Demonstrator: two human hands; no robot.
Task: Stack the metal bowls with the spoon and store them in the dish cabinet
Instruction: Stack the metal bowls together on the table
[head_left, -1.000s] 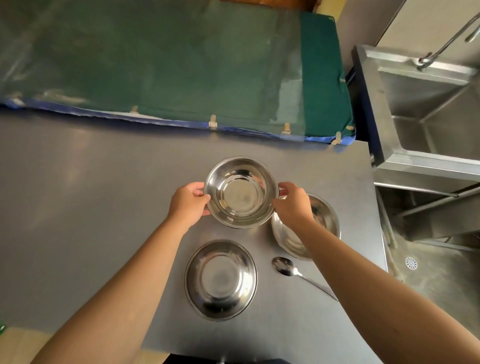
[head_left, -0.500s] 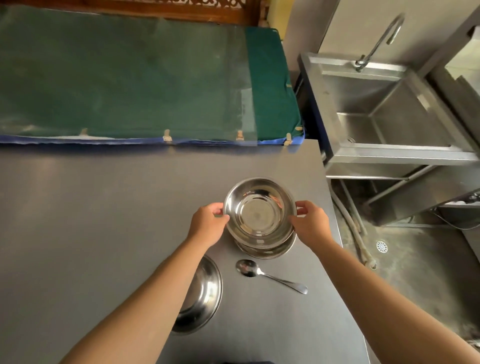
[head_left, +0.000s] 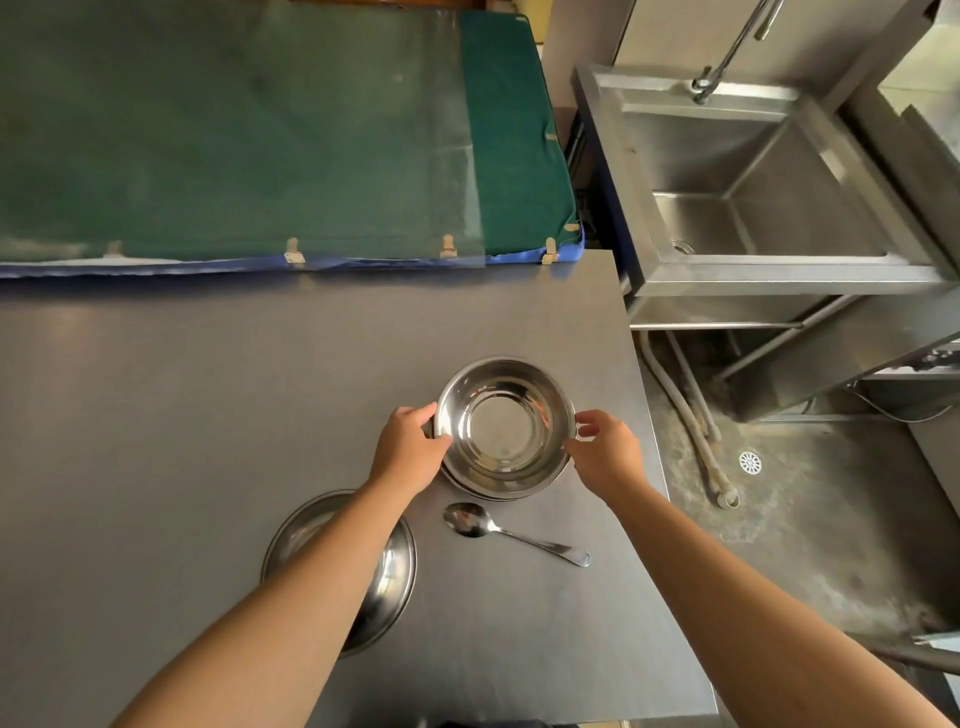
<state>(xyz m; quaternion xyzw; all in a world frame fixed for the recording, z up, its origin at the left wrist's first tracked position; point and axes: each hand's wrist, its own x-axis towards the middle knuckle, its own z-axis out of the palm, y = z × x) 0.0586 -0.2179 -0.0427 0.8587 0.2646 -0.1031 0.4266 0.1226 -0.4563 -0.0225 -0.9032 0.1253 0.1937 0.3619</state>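
A shiny metal bowl (head_left: 504, 426) sits nested inside a second metal bowl, of which only the lower rim (head_left: 483, 493) shows. My left hand (head_left: 410, 449) grips the top bowl's left rim and my right hand (head_left: 605, 452) touches its right rim with the fingertips. A metal spoon (head_left: 511, 532) lies on the grey table (head_left: 208, 415) just in front of the stack, bowl end to the left. A third metal bowl (head_left: 395, 571) rests at the near left, largely hidden under my left forearm.
A green padded surface (head_left: 260, 130) under clear plastic borders the table's far edge. A steel sink (head_left: 769, 197) with a tap stands to the right, across a gap. The table's right edge runs close to the stacked bowls, with concrete floor and a drain (head_left: 749, 462) below.
Both hands carried the top bowl to the right and lowered it into the right-hand bowl. It now sits lower in that bowl than half a second ago.
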